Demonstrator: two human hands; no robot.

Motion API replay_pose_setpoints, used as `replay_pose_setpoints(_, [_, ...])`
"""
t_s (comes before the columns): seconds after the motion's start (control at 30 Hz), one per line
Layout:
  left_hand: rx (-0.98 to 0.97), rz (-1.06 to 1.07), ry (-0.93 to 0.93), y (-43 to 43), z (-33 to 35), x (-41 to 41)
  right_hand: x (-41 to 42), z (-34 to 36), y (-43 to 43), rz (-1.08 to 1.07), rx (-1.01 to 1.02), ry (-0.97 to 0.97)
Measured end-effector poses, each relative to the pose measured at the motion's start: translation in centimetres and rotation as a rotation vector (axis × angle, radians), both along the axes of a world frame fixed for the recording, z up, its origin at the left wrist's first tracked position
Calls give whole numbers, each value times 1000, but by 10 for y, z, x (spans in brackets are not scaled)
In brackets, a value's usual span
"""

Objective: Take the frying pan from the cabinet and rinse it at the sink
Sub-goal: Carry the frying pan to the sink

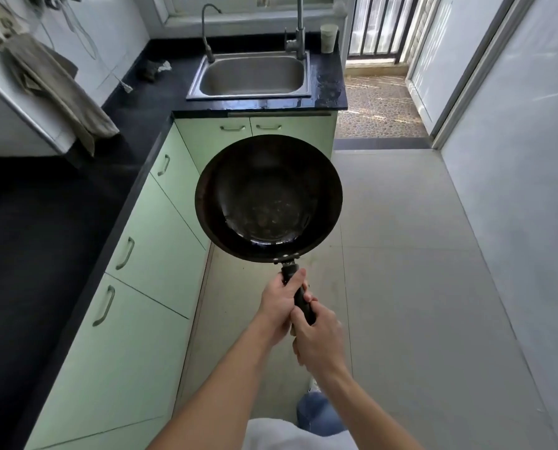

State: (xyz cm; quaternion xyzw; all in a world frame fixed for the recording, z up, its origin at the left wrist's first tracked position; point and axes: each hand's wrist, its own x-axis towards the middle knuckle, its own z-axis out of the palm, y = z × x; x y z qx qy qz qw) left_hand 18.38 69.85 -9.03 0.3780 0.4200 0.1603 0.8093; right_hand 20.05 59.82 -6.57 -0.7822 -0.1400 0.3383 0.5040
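Both hands clench the frying pan [268, 198] handle: left hand [279, 303] nearer the bowl, right hand [318, 339] behind it. The pan juts forward over the floor, short of the sink [251, 76]; its bottom seems speckled.

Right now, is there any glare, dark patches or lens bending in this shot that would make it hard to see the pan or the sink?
Head view: wide-angle bending curves the cabinets and walls; daylight blows out the window and balcony door; small glints on the frying pan, whose dark bowl hides detail; the black countertop is nearly featureless; the sink is evenly lit; both hands look sharp.
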Motion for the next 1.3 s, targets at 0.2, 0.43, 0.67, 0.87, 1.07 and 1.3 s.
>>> replay_pose_setpoints(0.2, [2, 27, -13, 49, 11, 72, 74, 10, 49, 16, 12, 33])
replay_pose_setpoints(0.43, [-11, 84, -5, 98, 7, 127, 132, 2, 100, 36, 32, 38])
replay_pose_setpoints(0.67, [-26, 94, -42, 168, 1, 173, 177, -7, 172, 42, -2, -17])
replay_pose_setpoints(0.87, [-38, 89, -57, 260, 5, 222, 221, 1, 264, 5, -16, -13])
replay_pose_setpoints(1.07, [-39, 69, -33, 358, 14, 261, 256, 9, 363, -30, 4, 8])
replay_pose_setpoints(1.3, [-28, 40, -35, 427, 21, 293, 287, 13, 431, -35, 9, 3])
